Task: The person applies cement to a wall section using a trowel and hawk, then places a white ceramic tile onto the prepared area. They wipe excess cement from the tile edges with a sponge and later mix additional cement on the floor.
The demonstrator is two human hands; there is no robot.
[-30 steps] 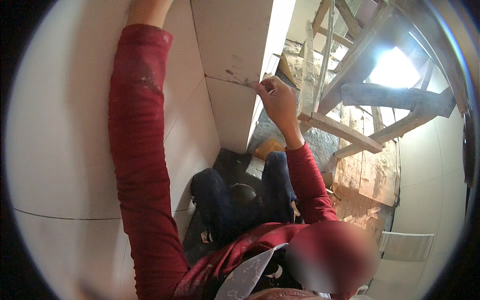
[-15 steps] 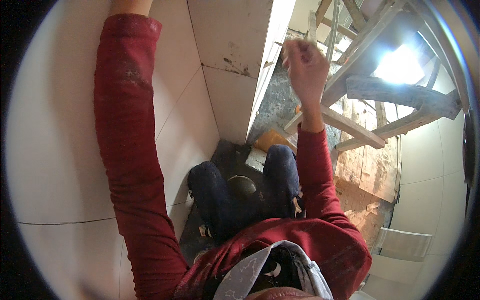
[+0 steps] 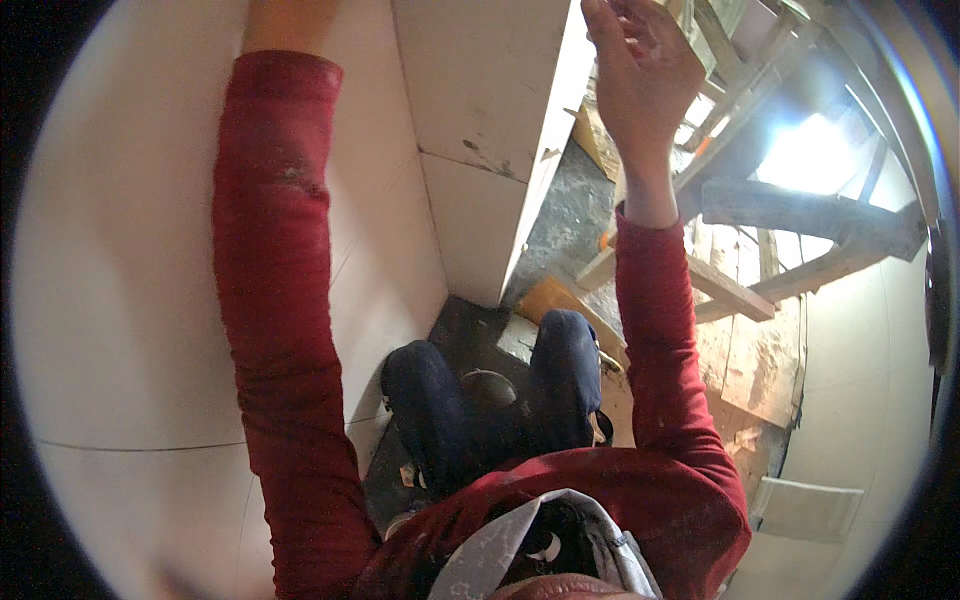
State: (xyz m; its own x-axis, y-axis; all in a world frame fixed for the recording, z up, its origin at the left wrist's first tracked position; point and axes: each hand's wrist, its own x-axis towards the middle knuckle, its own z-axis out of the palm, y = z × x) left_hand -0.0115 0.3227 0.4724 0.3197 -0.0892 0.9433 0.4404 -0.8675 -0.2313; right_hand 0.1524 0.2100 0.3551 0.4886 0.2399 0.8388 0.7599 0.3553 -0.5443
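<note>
My left arm [image 3: 275,230], in a red sleeve, stretches upward along the large pale wall tiles [image 3: 120,300]. Its hand lies beyond the top edge, so its grip is hidden. Raised at the top, my right hand [image 3: 648,85] is beside the edge of a tiled wall corner [image 3: 470,90] with dark smudges along a joint. Its fingers are curled and partly cut off by the frame. Whatever may be pinched there cannot be made out.
A wooden frame of beams [image 3: 800,205] stands at the right, with a bright light [image 3: 815,150] behind it. Boards [image 3: 760,370] lie on the floor below. Between my knees is a dark rounded object [image 3: 488,388]. A white panel-like thing [image 3: 808,508] sits lower right.
My right hand has risen toward the top edge and slightly right. The thin pointed thing seen at its fingertips earlier no longer shows. My left arm appears a little lower and further right.
</note>
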